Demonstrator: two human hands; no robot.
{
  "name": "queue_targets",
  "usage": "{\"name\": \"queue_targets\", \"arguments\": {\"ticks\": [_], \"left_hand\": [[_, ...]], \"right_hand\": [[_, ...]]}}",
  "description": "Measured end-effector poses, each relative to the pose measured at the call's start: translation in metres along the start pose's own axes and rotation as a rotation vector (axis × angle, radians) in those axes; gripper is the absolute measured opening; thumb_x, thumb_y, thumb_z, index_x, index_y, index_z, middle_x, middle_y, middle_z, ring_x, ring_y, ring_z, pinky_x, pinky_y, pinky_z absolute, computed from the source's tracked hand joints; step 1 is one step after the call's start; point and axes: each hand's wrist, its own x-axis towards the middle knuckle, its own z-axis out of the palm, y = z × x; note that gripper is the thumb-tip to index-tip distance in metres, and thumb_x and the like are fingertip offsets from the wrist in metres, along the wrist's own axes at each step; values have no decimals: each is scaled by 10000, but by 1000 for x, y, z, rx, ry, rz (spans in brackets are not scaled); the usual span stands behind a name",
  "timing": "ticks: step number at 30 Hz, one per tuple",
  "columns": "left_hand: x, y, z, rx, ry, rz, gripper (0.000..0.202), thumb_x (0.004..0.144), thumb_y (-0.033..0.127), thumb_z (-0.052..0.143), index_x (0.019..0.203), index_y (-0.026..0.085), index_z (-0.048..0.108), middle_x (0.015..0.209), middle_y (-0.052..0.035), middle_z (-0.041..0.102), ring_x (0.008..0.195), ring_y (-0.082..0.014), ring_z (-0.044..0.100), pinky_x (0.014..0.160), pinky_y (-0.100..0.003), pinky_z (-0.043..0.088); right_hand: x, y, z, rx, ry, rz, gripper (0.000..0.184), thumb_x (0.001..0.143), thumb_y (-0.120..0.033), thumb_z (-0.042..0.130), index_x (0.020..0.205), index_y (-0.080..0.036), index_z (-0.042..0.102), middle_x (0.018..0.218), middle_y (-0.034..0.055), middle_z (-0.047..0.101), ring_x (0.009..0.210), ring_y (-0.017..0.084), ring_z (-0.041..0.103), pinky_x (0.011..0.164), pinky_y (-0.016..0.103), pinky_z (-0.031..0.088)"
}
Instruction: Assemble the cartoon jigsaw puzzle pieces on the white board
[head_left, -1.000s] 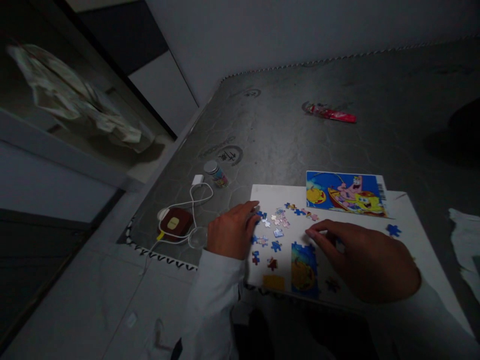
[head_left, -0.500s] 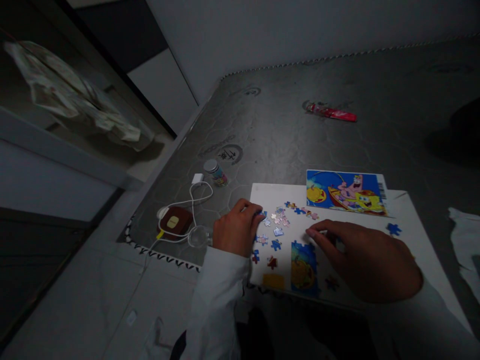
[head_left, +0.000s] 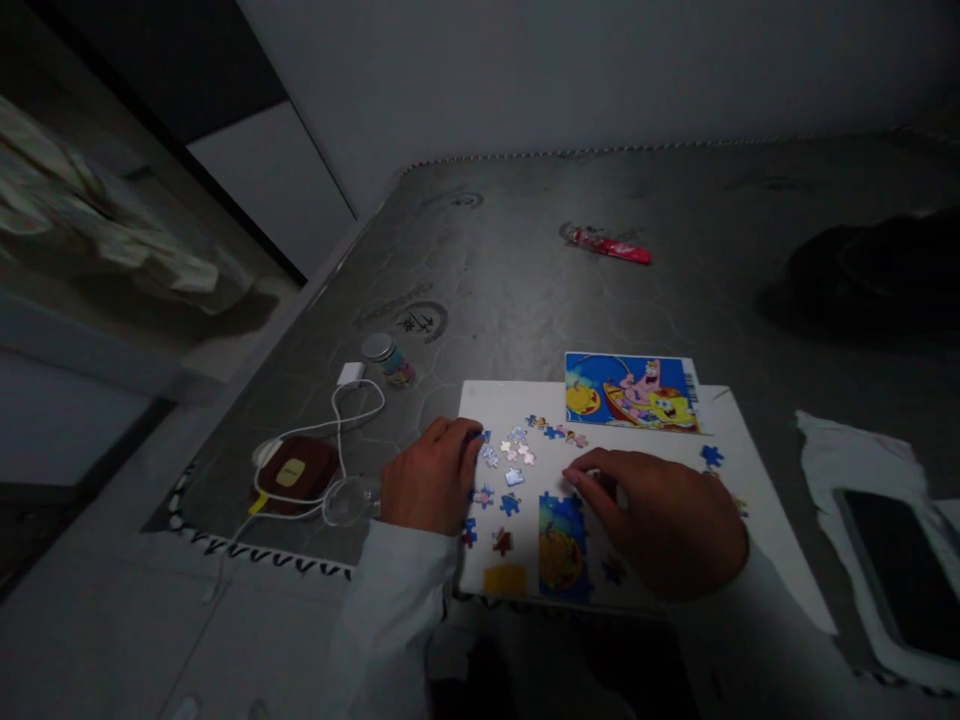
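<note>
On the white board (head_left: pixel 757 500) lying across the dark mattress (head_left: pixel 525 280), a jigsaw is partly assembled: the right hand (head_left: pixel 660 520) rests by the joined blue-and-yellow section (head_left: pixel 561 545), fingertips pinched at its top edge, though whether they hold a piece I cannot tell. The left hand (head_left: pixel 429 478) curls loosely over the loose pieces (head_left: pixel 514 458) at the board's left. Matching a piece against the reference picture (head_left: pixel 630 392) seems the step in hand. A small jar (head_left: pixel 390 358) lies beside a charger cable (head_left: pixel 352 400); its contents are unclear.
</note>
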Motion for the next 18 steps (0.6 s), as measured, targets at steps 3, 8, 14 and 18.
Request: {"name": "queue_targets", "arguments": {"ticks": [3, 8, 14, 18], "left_hand": [[0, 1, -2, 5, -12, -7, 212, 1008, 322, 541, 1154, 300, 694, 1165, -11, 736, 935, -212, 712, 711, -309, 494], [-5, 3, -9, -3, -13, 34, 240, 1008, 301, 526, 1206, 293, 661, 1207, -17, 727, 968, -223, 714, 776, -317, 521], [-9, 3, -19, 82, -38, -25, 261, 992, 321, 560, 1233, 312, 661, 1265, -24, 701, 939, -249, 722, 709, -332, 515], [-8, 4, -20, 96, -99, -58, 220, 985, 318, 581, 1177, 299, 687, 1222, -19, 725, 948, -258, 723, 696, -337, 497]], "right_hand": [[-1, -2, -1, 6, 17, 4, 317, 1000, -462, 459, 968, -374, 762, 918, -45, 800, 767, 216, 733, 541, 310, 405], [-2, 4, 1, 36, 32, -69, 375, 1020, -473, 409, 991, -345, 760, 936, -12, 803, 772, 224, 741, 532, 301, 399], [-2, 9, -1, 54, 38, -74, 354, 1020, -449, 421, 984, -332, 753, 893, -16, 798, 733, 201, 728, 516, 288, 388], [-1, 11, -3, 56, 7, -61, 354, 1017, -457, 416, 987, -349, 751, 890, -26, 797, 729, 198, 723, 518, 284, 378]]}}
